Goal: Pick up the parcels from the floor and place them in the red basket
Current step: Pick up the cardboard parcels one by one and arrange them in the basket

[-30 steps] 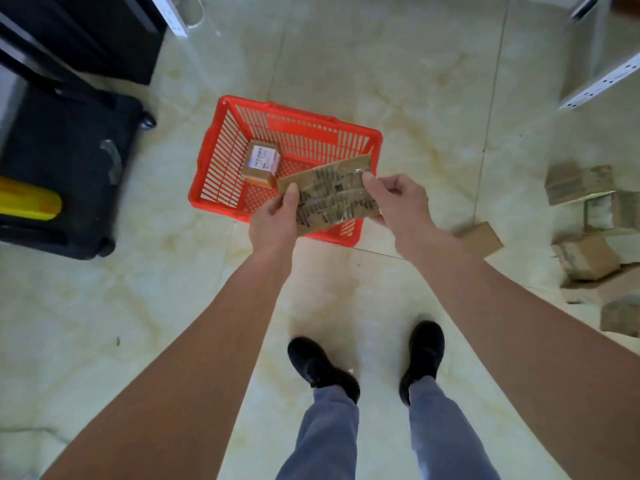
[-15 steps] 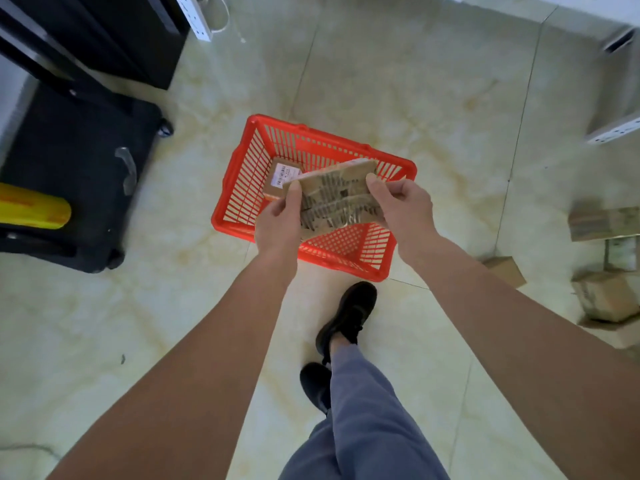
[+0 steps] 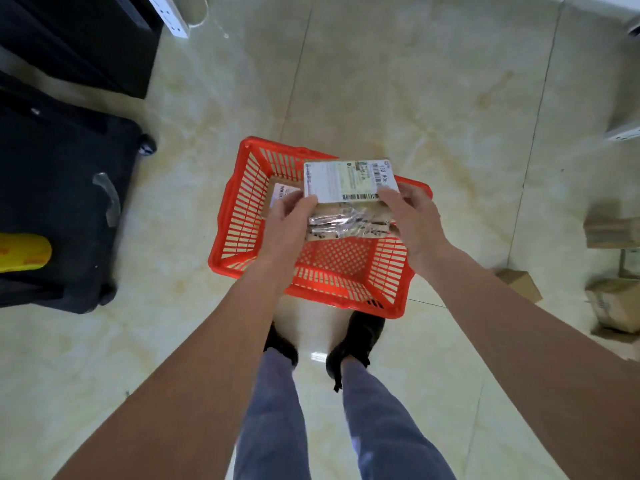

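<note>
I hold a flat cardboard parcel [image 3: 349, 188] with a white shipping label on top and clear tape on its near side, right over the red basket [image 3: 239, 220]. My left hand [image 3: 289, 220] grips its left edge and my right hand [image 3: 414, 216] grips its right edge. The basket stands on the tiled floor just beyond my feet. Inside it, at the far left, lies a small labelled box [image 3: 278, 195], mostly hidden by my left hand and the held parcel.
Several cardboard parcels [image 3: 613, 303] lie on the floor at the right edge, one small box [image 3: 519, 280] nearer me. A black wheeled case [image 3: 59, 202] with a yellow object [image 3: 22, 252] stands at left. A white power strip [image 3: 169, 13] lies at the top.
I have stepped up to the basket, both feet now behind it. The parcel has been tipped so its white label faces up, and it sits over the basket's middle.
</note>
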